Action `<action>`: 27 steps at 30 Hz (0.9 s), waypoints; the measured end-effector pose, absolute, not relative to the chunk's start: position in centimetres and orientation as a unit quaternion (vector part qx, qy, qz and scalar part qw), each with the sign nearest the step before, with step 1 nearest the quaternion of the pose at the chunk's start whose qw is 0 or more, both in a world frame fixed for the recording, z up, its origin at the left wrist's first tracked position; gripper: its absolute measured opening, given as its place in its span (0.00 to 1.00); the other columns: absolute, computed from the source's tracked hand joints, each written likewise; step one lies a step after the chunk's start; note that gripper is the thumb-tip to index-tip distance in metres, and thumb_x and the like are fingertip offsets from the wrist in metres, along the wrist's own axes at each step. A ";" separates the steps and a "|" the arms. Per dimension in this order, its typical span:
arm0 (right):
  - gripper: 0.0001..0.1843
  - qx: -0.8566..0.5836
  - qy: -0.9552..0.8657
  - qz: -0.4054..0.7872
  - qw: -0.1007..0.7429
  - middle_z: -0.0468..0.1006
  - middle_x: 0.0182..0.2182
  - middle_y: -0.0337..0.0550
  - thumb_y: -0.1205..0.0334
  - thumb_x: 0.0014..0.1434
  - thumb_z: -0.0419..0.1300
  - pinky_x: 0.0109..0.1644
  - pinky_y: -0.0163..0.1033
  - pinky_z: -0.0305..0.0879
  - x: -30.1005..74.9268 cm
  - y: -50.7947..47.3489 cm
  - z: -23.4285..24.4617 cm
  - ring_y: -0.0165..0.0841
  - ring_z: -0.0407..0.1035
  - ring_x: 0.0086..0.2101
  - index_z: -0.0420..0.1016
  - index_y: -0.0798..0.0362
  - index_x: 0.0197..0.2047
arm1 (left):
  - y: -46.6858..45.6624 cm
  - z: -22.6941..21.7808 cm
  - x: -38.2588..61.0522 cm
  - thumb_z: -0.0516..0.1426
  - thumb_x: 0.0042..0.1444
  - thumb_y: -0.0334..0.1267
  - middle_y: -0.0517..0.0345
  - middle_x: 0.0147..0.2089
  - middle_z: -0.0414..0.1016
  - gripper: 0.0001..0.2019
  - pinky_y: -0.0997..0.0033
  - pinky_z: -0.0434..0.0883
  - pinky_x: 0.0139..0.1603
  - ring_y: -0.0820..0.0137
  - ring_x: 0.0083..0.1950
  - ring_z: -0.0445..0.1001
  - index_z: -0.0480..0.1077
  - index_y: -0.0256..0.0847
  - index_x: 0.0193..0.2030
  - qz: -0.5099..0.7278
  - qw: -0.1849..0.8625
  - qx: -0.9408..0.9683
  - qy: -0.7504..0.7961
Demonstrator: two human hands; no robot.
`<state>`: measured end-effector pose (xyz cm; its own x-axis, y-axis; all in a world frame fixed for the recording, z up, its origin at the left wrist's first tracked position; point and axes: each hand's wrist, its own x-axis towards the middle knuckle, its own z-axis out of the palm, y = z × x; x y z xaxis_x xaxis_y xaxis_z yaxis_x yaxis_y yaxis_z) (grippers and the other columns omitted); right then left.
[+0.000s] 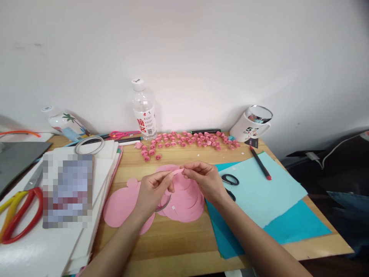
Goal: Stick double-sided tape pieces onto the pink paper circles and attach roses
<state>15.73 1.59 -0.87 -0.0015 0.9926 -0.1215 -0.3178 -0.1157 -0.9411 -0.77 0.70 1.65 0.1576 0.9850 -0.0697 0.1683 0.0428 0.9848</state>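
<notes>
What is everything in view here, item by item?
pink paper discs: several, pink, flat on the table, centre
pink paper strip: one, pink, held just above the discs
paper roses: many, pink, along the table's back
water bottle: one, clear with white cap, upright by wall
mug: one, white, back right
blue sheets: two, light over darker, right side
black scissors: one pair, black, on the light sheet
pen: one, black and red, partly on the blue sheets
pink scissors: one pair, pink handles, left of the bottle
white sheets: one stack, white, left side
left hand: one, pinching the strip
right hand: one, pinching the strip
</notes>
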 end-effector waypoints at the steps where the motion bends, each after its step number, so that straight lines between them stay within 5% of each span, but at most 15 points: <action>1: 0.09 -0.445 -0.378 0.599 0.548 0.80 0.25 0.40 0.60 0.40 0.71 0.35 0.38 0.68 15.7 1.6 -0.8 0.29 0.70 0.26 0.79 0.52 0.27 | 0.7 1.7 -0.8 0.55 0.52 0.38 0.60 0.19 0.68 0.13 0.76 0.66 0.28 0.74 0.24 0.66 0.69 0.37 0.19 0.400 0.510 0.564 0.512; 12: 0.09 -0.432 -0.400 0.586 0.556 0.76 0.20 0.37 0.61 0.37 0.72 0.29 0.36 0.66 15.9 1.5 -1.1 0.29 0.69 0.23 0.77 0.51 0.23 | 0.4 1.9 -0.5 0.56 0.52 0.41 0.60 0.19 0.68 0.13 0.75 0.67 0.28 0.74 0.24 0.65 0.72 0.37 0.21 0.407 0.513 0.557 0.511; 22: 0.09 -0.446 -0.381 0.606 0.538 0.82 0.34 0.44 0.59 0.44 0.69 0.41 0.41 0.71 15.7 1.5 -0.8 0.33 0.75 0.31 0.80 0.51 0.31 | 0.5 1.9 -0.7 0.55 0.52 0.37 0.61 0.19 0.68 0.13 0.77 0.65 0.29 0.76 0.24 0.66 0.68 0.37 0.19 0.411 0.502 0.558 0.517; 27: 0.08 -0.436 -0.367 0.613 0.547 0.82 0.32 0.42 0.61 0.44 0.69 0.42 0.40 0.72 15.7 1.4 -0.8 0.32 0.75 0.31 0.80 0.51 0.31 | 0.5 1.9 -0.6 0.55 0.53 0.38 0.61 0.19 0.68 0.12 0.78 0.65 0.29 0.76 0.24 0.67 0.69 0.37 0.20 0.413 0.505 0.556 0.514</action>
